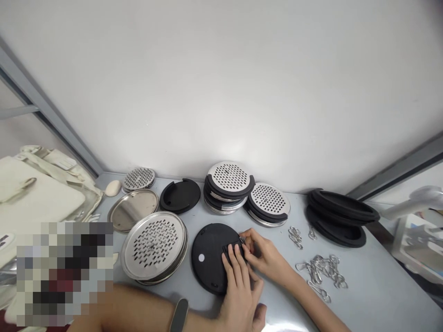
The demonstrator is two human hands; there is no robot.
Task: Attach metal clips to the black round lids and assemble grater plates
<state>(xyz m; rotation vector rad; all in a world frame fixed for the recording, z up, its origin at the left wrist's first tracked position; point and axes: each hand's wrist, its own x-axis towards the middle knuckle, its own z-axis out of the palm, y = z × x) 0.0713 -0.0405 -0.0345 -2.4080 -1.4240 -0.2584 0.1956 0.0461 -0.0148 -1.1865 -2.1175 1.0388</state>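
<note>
Our left hand [238, 286] lies flat over a black disc [207, 240] on the table [377, 286]; our right hand [261, 252] pinches a small metal piece [243, 240] at its rim. We see grater plates [139, 179] by the back left corner, black holders [342, 207] near the right edge.

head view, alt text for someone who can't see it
A left hand rests on a black disc; the right hand pinches a small metal piece at its edge. Perforated metal discs and loose metal clips lie nearby on a gray table.
</note>
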